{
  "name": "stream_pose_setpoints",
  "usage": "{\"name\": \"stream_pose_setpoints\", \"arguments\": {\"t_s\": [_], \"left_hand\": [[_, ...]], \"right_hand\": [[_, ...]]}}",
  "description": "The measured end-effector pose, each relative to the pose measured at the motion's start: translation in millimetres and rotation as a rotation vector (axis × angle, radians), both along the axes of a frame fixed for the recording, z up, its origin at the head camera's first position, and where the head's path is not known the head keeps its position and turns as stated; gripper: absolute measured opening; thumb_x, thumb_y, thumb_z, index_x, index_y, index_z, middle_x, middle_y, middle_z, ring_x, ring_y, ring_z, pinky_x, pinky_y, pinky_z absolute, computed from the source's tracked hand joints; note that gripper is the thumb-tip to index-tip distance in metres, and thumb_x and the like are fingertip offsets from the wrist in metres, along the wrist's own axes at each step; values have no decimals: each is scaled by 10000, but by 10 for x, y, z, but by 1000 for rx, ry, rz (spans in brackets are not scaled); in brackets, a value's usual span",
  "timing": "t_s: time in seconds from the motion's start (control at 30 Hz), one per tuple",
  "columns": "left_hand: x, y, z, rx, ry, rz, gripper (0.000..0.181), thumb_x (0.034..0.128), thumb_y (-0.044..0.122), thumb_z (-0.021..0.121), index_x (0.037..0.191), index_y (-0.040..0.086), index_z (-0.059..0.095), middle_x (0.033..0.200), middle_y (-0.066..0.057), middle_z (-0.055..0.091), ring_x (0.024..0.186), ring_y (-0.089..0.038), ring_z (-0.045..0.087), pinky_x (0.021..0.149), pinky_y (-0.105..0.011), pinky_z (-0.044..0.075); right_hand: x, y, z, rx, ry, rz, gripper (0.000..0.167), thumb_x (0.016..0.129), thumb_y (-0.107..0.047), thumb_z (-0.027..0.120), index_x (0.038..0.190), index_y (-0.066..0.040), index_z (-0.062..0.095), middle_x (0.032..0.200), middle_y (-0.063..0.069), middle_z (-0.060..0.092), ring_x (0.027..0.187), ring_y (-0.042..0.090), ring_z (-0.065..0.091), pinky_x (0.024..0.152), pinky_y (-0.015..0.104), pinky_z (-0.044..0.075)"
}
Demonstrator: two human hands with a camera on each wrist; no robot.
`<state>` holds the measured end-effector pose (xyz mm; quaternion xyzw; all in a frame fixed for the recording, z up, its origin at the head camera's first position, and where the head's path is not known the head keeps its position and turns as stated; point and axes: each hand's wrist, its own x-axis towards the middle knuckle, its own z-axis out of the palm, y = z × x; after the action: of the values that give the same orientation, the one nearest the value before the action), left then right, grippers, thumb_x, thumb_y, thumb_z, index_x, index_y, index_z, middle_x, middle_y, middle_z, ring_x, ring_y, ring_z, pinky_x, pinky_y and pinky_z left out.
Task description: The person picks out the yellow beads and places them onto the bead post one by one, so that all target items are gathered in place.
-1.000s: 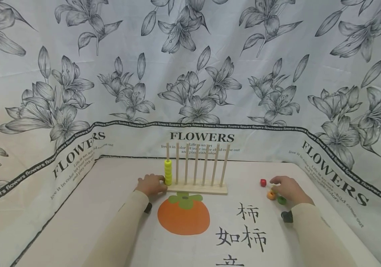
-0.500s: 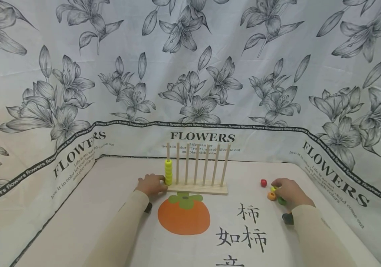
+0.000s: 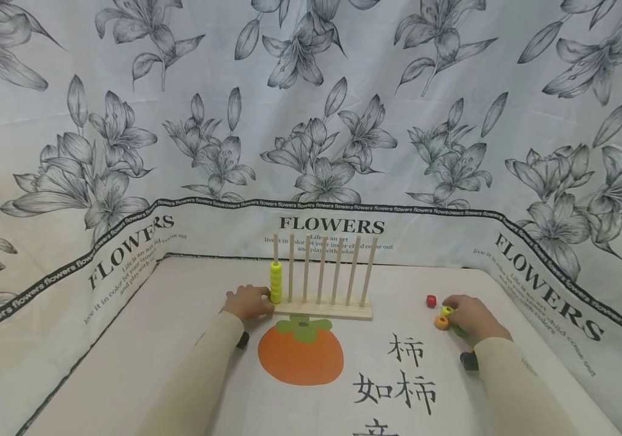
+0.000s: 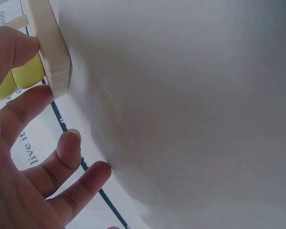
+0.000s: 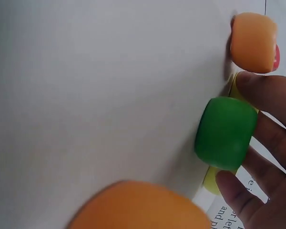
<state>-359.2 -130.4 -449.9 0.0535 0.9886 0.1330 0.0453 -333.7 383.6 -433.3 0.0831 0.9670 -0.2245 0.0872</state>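
In the head view my left hand (image 3: 246, 303) grips the left end of a wooden peg rack (image 3: 324, 311). Thumb and index finger pinch its base in the left wrist view. Several yellow beads (image 3: 275, 283) are stacked on the leftmost peg; the other pegs are bare. On the right, my right hand (image 3: 474, 318) pinches a yellow bead (image 3: 447, 310) at its fingertips, partly hidden by the fingers. Beside it lie an orange bead (image 3: 441, 323) and a green bead (image 5: 226, 133). More yellow (image 5: 212, 180) shows below the green bead in the right wrist view.
A red bead (image 3: 431, 301) lies just left of the right hand. Another orange bead (image 5: 138, 207) is large and near in the right wrist view. The white tablecloth (image 3: 201, 375) bears a printed persimmon (image 3: 301, 354) and characters. A flowered curtain (image 3: 332, 139) stands behind.
The right fingers have shifted slightly, and the yellow bead at their tips shows more. The orange bead has moved a little nearer to me. The left hand stays on the rack.
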Motion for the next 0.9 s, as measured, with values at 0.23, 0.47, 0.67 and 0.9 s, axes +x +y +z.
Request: {"name": "stream_pose_setpoints", "arguments": {"t_s": [0.23, 0.47, 0.67, 0.9], "left_hand": [[58, 30, 86, 9, -8, -1, 512, 791, 376, 608, 1281, 229, 624, 1197, -126, 635, 1076, -358, 534, 974, -696, 324], [77, 37, 99, -5, -9, 3, 509, 790, 371, 599, 1279, 230, 625, 1181, -119, 635, 1053, -345, 536, 971, -679, 335], [88, 42, 91, 0, -10, 11, 527, 775, 370, 599, 1282, 230, 625, 1191, -122, 626, 1084, -356, 528, 977, -686, 326], [81, 42, 91, 10, 1, -2, 518, 780, 383, 607, 1275, 229, 627, 1186, -134, 627, 1076, -361, 535, 959, -683, 335]], "right_hand": [[31, -41, 105, -4, 10, -20, 540, 900, -225, 633, 1393, -72, 473, 1414, 259, 442, 1178, 441, 476, 879, 629, 435], [1, -115, 243, 17, 73, 63, 516, 946, -264, 587, 1416, -95, 456, 1446, 241, 421, 1280, 472, 407, 985, 659, 373], [-46, -281, 411, 40, 159, 150, 474, 935, -230, 608, 1375, -82, 511, 1393, 229, 489, 1286, 467, 412, 1022, 645, 350], [-68, -501, 615, 61, 201, 207, 472, 932, -235, 625, 1369, -88, 523, 1376, 210, 517, 1275, 447, 448, 1013, 626, 382]]}}
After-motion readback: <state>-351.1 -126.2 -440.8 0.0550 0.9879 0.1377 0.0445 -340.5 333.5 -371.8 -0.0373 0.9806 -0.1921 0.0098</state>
